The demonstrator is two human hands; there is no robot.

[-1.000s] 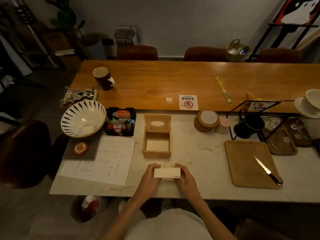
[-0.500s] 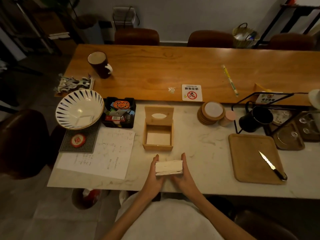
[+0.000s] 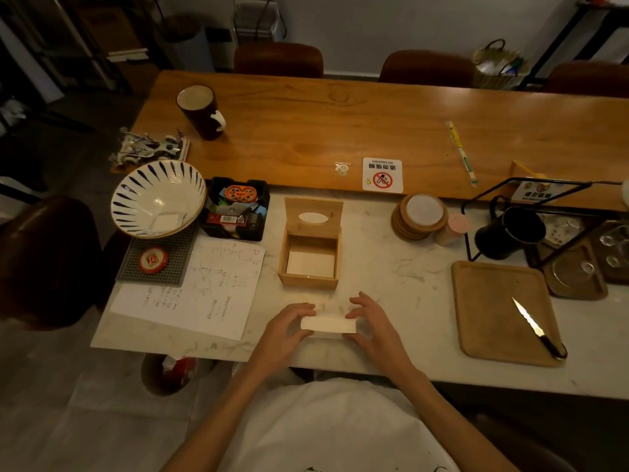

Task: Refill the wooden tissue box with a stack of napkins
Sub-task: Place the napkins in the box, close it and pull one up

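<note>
Seen from above, a person in a white top sits at a pale marble worktop (image 3: 391, 277) in dim light. Nearest, one stack of napkins (image 3: 328, 325) sits at the worktop's near edge, between two hands. The left hand (image 3: 284, 330) presses the stack's left end with fingers curled over its top; the right hand (image 3: 372, 327) touches the right end with fingers spread, so the stack is clamped between both. Just beyond the stack, not touching it, stands one wooden tissue box (image 3: 309, 257), its hinged lid (image 3: 313, 217) tipped up and back, showing an oval slot; one pale layer lies flat on its floor. To the left lies one written sheet of paper (image 3: 204, 291); to the right, one wooden tray (image 3: 493, 308) carries one knife (image 3: 537, 330). Farther back stand one striped bowl (image 3: 158, 199), one black bin of small items (image 3: 235, 212), one pile of round coasters (image 3: 420, 216) and one black mug (image 3: 510, 231). Beyond, on a longer wooden table (image 3: 340, 131), stands one dark cup (image 3: 200, 110).
</note>
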